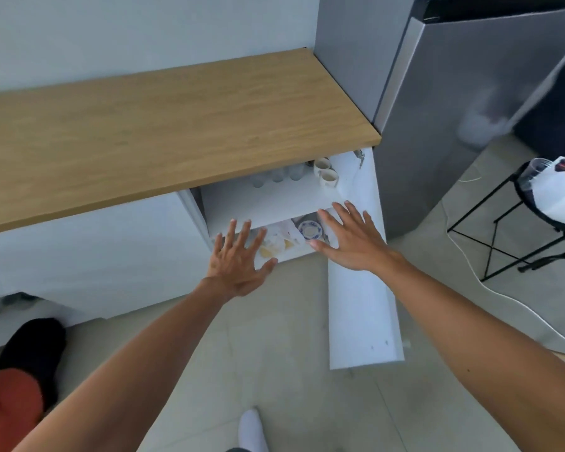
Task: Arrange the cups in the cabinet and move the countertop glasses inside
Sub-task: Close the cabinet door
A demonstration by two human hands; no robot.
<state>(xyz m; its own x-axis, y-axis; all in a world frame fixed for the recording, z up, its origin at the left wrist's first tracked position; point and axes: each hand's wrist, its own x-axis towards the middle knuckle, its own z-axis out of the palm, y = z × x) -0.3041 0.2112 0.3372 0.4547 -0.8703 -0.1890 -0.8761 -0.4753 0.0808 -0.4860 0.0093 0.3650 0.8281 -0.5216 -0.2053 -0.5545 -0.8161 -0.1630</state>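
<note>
Both hands are stretched forward, palms down, fingers spread and empty: the left hand (238,256) and right hand (349,238) are held before the open cabinet (261,200). Cups (326,173) and glasses (278,174) are seen on its upper shelf, under the bench (144,125).

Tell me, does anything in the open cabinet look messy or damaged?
Yes. Crumpled wrappers clutter the lower shelf beside the blue-patterned dish. The cabinet door looks chipped near its top hinge, though blur hides detail.
</note>
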